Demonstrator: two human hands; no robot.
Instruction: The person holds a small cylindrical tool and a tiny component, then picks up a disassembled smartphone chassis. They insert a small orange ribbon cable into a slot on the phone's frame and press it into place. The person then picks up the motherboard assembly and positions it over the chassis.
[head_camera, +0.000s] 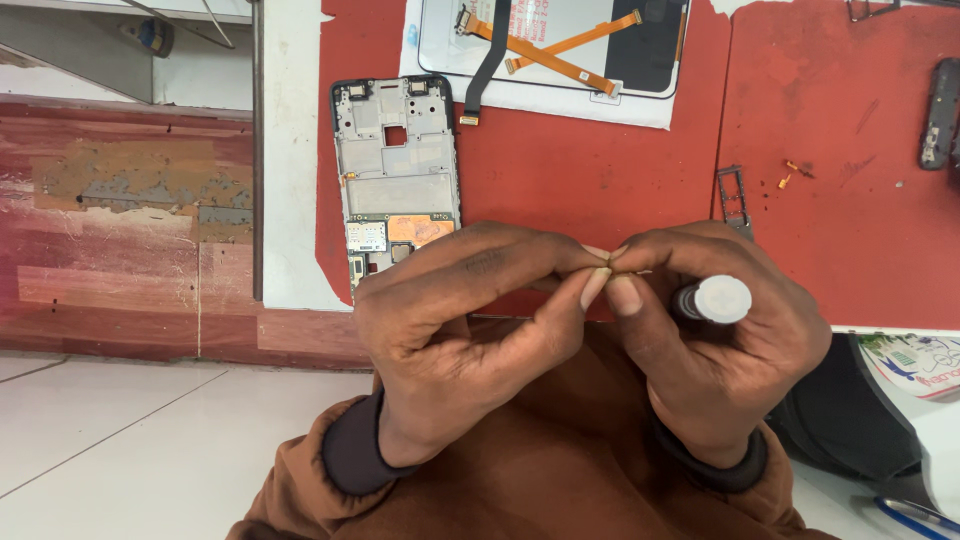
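Tiny pale part (612, 255) sitting between your two hands, pinched at fingertips, too small to identify. Left hand (470, 320) fingers (590, 285) pressing together on it from left; right hand (715, 335) pinching from right, also gripping white-capped tool (720, 299). Open phone frame (395, 170) lying lengthwise on red table (620, 180) beyond left hand.
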